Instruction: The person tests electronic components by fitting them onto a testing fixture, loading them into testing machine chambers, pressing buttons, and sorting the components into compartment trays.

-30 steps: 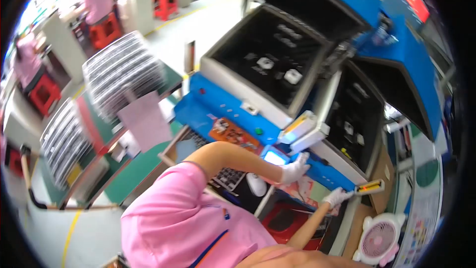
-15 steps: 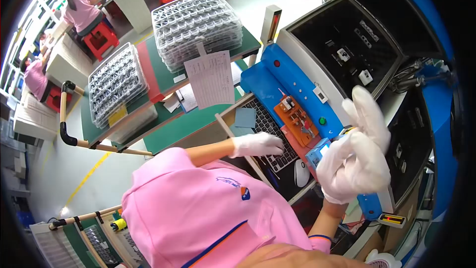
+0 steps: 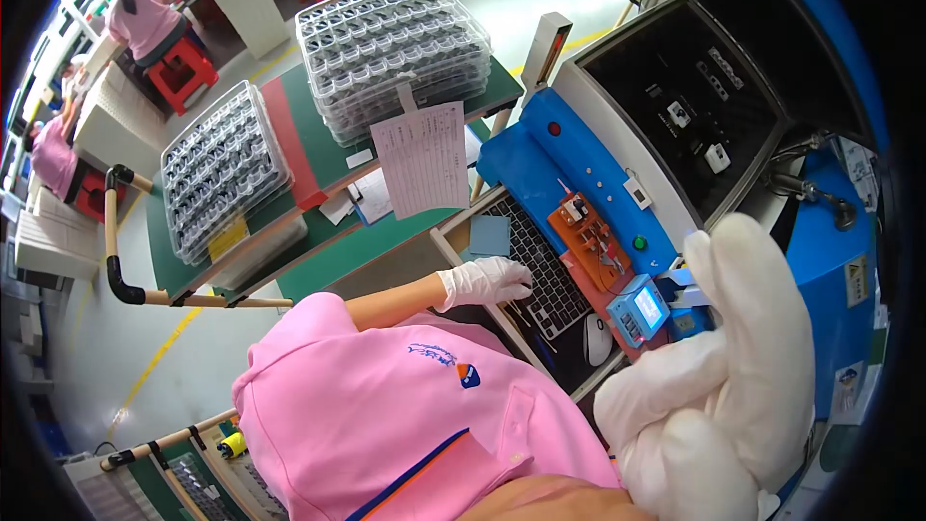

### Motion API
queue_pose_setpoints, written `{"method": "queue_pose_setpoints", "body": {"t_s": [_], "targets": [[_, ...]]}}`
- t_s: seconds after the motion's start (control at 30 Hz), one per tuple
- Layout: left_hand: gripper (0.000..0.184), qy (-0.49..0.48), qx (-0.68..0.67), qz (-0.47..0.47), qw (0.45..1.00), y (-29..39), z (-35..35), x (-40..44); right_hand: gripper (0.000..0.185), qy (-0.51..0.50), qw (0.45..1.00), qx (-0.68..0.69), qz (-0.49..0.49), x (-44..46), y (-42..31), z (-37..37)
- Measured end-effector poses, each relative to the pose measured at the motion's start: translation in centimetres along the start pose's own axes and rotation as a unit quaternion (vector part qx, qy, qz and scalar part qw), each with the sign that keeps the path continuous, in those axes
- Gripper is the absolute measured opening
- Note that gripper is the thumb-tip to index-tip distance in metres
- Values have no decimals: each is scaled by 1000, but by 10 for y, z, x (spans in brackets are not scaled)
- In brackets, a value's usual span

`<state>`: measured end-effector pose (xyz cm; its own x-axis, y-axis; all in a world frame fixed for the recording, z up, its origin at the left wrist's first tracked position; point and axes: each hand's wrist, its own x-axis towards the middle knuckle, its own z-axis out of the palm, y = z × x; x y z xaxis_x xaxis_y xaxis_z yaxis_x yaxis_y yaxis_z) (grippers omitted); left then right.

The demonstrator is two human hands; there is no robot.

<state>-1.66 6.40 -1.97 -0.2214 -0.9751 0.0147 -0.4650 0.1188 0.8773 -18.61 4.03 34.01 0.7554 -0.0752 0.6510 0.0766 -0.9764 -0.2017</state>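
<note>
My left hand (image 3: 487, 284), in a white glove, rests at the near edge of a black keyboard (image 3: 545, 275), its fingers loosely bent over the keys and nothing visible in them. Large and close to the camera is my gloved right hand (image 3: 719, 376), raised in front of the blue machine. Some of its fingers point up close together and others curl in; whatever they hold, if anything, is hidden. Behind this hand stands a small blue box with a lit display (image 3: 641, 309). An orange fixture (image 3: 590, 241) lies beyond the keyboard, and a white mouse (image 3: 597, 340) lies beside it.
Clear trays of small dark parts (image 3: 395, 48) are stacked on a green bench (image 3: 357, 275), with a paper form (image 3: 422, 159) hanging in front. Another tray stack (image 3: 222, 169) stands left. A dark framed panel (image 3: 685, 106) tops the blue machine (image 3: 550, 150). People in pink sit farther off.
My right hand has come nearer the camera and lower, uncovering the blue box's display. My left hand has shifted slightly left along the keyboard edge. The camera view has moved a little.
</note>
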Motion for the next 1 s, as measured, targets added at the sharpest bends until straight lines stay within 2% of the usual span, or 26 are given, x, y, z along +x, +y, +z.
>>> {"method": "queue_pose_setpoints", "body": {"t_s": [0.2,0.33,0.43,0.47,0.5,0.67,1.0], "targets": [[33,-20,7,49,999,3,3,3,34,-22,999,17,28,24,-38,6],[32,-28,13,41,999,7,8,-13,36,-32,997,38,61,35,-66,12],[31,-16,-3,52,998,-9,25,-27,31,28,996,38,77,15,-76,37],[31,-3,-24,71,997,-19,34,-29,30,74,997,1,3,-1,-65,50],[30,11,-43,88,995,-25,37,-30,30,96,995,-17,-30,-13,-52,60],[28,45,-34,116,992,-15,44,-45,30,111,994,-18,-8,-40,-32,92],[24,50,18,132,990,-21,54,-49,29,23,993,94,-64,-40,-102,48]]}}
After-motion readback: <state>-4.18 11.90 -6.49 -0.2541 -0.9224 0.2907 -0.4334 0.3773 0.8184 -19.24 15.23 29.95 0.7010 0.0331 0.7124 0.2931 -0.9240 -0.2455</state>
